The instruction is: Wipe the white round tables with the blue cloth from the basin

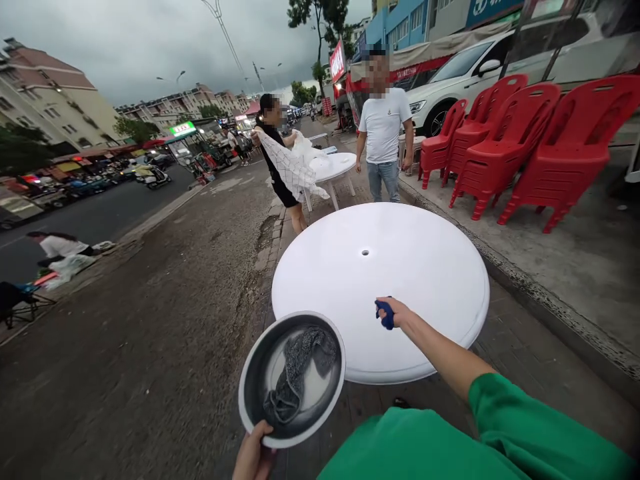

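My left hand (253, 459) grips the near rim of a round metal basin (255, 360) that holds water and a grey rag (296, 370). The basin hangs just left of a round white plastic table (425, 267) with a small hole (365, 253) at its centre. My right hand (395, 312), on a green-sleeved arm, is closed on a small blue cloth (385, 315) over the near part of the tabletop.
Stacks of red plastic chairs (505, 140) stand on the raised pavement to the right, beyond a kerb (530, 293). A person in white (384, 133) and a person spreading a white checked cloth (293, 170) stand by a second white table (334, 165). The road lies to the left.
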The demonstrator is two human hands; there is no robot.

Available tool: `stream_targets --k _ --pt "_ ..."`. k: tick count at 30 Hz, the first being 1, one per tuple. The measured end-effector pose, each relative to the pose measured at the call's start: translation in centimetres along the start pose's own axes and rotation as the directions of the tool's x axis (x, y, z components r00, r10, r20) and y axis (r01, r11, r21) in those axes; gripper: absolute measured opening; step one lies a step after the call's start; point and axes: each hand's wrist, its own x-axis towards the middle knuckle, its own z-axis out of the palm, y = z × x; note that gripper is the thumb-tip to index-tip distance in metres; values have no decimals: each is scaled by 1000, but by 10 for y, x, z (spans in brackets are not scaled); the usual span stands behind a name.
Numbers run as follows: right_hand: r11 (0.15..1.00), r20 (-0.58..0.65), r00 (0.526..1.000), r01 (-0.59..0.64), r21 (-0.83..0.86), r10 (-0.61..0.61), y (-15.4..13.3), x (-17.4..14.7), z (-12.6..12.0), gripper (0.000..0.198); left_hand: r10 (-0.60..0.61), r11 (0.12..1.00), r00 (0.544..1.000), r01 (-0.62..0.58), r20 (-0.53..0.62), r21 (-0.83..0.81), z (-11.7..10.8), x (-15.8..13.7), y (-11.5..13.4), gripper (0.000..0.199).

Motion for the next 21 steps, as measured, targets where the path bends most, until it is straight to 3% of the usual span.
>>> stream_targets --k 5,8,9,10,11,13,15,18,21 --pt "982 12 994 106 -158 -106 37 -60 67 22 78 992 987 -91 141 87 -35 -9 -17 23" --pt "903 136 971 233 -361 -196 60 -89 108 14 84 989 979 -104 186 105 -43 -19 -31 22" --pt "808 218 944 324 -492 -246 70 -98 118 19 80 990 978 -101 192 104 -43 -23 -36 21" --pt "648 320 902 430 -628 -288 80 -105 126 27 72 991 978 -93 197 98 -42 -28 -42 21" --pt "429 435 848 529 -732 -305 91 -112 132 36 66 992 977 -86 205 88 -40 -33 -48 21" --pt "-16 609 756 624 -781 -241 111 -122 134 51 33 995 975 -52 219 82 -35 -42 -59 21" --pt "-295 658 742 605 -739 -127 125 -131 127 62 -8 996 973 -14 232 91 -27 -50 -70 21" --pt "-495 618 786 534 -686 -10 132 -144 103 70 -20 995 965 -7 262 103 -11 -61 -88 22" --pt "-578 586 810 484 -657 13 121 -161 67 69 17 992 955 -53 296 114 14 -74 -110 22"
